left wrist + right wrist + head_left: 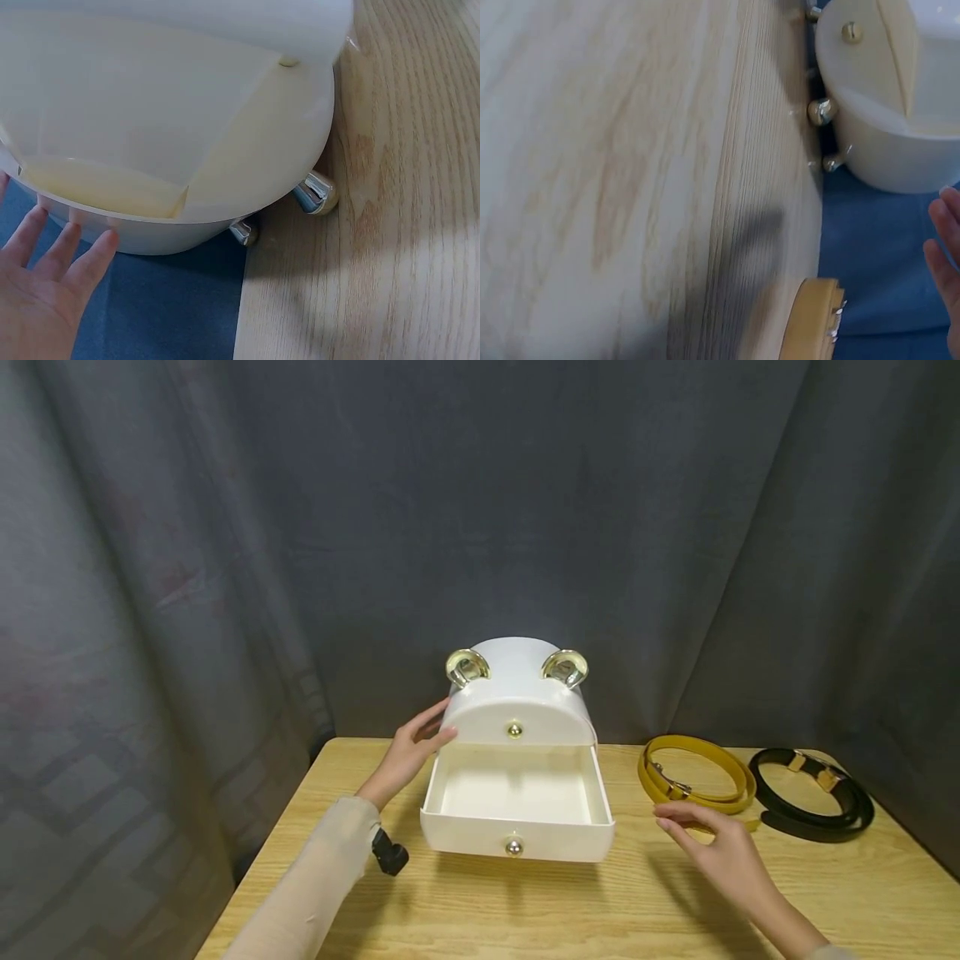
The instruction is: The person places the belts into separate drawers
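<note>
A white storage box (516, 668) with gold ear-shaped trims stands on the table, its lower drawer (517, 837) pulled out and bare inside. My left hand (401, 764) rests against the box's left side, thumb near the front edge and fingers along the wall; the left wrist view shows these fingers (94, 262) straight at the wall. To the right of the drawer, my right hand (723, 856) hovers with thumb and index finger extended, holding nothing. It is nearest a coiled yellow belt (651, 777), which its fingertips overlap in the head view.
A coiled black belt (817, 832) with gold-coloured fittings lies right of the yellow one. Grey curtains (510, 510) hang behind and to both sides of the wooden table (540, 910). A small black device (390, 853) sits at my left wrist.
</note>
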{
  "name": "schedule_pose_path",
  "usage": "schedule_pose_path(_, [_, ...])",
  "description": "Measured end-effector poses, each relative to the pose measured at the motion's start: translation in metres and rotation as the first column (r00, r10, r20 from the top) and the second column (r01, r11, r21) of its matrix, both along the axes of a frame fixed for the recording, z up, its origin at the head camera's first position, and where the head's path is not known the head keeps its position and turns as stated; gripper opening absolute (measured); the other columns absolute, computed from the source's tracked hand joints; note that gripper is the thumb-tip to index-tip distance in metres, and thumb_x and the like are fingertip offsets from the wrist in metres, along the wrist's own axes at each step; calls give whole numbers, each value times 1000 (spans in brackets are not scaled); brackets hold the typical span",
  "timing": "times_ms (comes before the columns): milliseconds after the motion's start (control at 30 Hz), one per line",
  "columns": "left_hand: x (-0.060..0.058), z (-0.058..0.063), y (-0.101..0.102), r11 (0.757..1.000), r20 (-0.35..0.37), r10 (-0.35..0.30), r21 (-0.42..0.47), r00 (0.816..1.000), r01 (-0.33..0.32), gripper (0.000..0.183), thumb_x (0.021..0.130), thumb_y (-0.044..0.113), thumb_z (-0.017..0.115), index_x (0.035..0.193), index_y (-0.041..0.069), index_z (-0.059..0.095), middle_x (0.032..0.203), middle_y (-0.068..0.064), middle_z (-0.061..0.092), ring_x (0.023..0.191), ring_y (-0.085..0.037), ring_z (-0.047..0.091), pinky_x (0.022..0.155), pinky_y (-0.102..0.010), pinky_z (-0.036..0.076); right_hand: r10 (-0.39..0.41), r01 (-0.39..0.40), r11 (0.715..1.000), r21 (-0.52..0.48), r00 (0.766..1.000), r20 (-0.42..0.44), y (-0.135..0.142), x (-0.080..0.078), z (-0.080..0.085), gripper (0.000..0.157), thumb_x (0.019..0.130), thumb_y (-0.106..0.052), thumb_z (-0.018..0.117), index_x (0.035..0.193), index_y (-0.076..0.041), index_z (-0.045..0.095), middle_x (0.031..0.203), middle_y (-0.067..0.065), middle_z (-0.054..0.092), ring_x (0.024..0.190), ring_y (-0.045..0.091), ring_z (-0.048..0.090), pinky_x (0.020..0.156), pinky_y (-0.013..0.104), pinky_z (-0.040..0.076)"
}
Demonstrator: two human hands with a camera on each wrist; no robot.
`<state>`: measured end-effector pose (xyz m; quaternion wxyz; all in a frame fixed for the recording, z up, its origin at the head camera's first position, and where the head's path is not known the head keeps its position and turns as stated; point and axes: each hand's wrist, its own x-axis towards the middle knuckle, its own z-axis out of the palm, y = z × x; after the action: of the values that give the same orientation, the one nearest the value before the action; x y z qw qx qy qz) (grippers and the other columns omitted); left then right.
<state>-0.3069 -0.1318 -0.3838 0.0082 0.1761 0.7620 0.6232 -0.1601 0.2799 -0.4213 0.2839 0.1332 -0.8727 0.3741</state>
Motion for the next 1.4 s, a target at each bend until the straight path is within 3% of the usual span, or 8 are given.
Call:
schedule_pose_path(300, [-1,-2,0,999,-13,31,-24,999,-31,58,95,35,68,149,30,46,156,-1,37,138,-31,40,101,-51,46,-19,19,1000,19,1000,-4,16,-17,-7,20,84,2,77,102,-8,76,93,4,75,86,-8,63,74,8,49])
schedule_pose_path(867, [1,-1,0,1000,-24,2,-22,1000,-2,58,98,32,64,151,24,43,155,-6,38,139,-32,39,104,-52,42,-79,79,997,7,991,110,38,-29,-15,22,92,-11,72,112,-4,73,103,12,74,90,-12,58,76,9,47])
schedule_pose_path(1167, [1,-3,1,999,-19,27,-34,999,-28,57,97,35,66,149,32,45,152,0,42,137,-27,42,102,-50,45,-102,97,995,39,987,128,50,-35,-20,27,92,-15,73,117,-4,71,108,15,72,93,-3,61,75,10,48])
schedule_pose_path(1400, [0,-2,0,999,-34,18,-31,999,-19,58,97,33,65,151,28,44,154,-3,40,138,-30,41,102,-51,45,-105,101,994,33,980,172,56,-46,-24,35,91,-16,74,123,-2,67,114,20,68,97,0,60,73,9,47])
